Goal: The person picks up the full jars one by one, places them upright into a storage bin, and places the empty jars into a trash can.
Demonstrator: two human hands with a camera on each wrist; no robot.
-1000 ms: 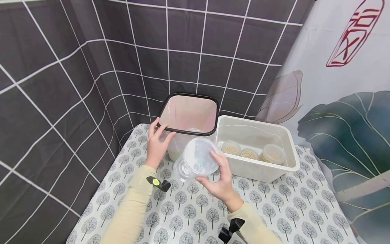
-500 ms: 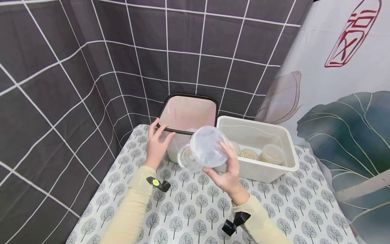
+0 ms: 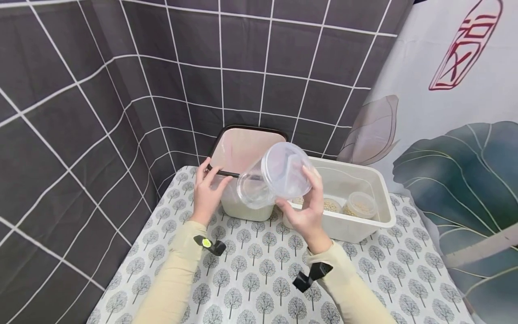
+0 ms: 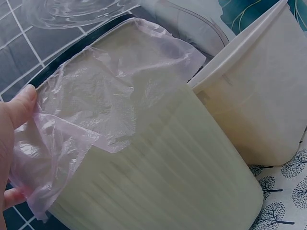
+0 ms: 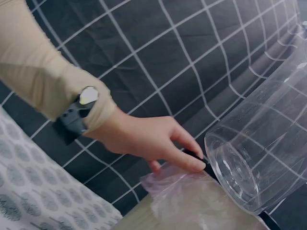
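Observation:
My right hand holds a clear plastic jar by its frosted lid. The jar is tilted, its base towards the left, and overlaps the near right corner of a pale trash bin in the head view. Inside the bin is a pinkish plastic liner, folded over the dark rim. My left hand grips the bin's near left corner, thumb and fingers at the rim and liner. In the right wrist view the jar's round base is close beside the left hand's fingers.
Right of the bin stands a long off-white plastic tub. In it are several small round containers of pale beans, among them a lidded one. A tree-print cloth covers the table; a dark grid curtain hangs behind.
My right hand has lifted the jar up and away from me, first rightward, bringing it over the bin's near right corner. The left hand has stayed at the rim.

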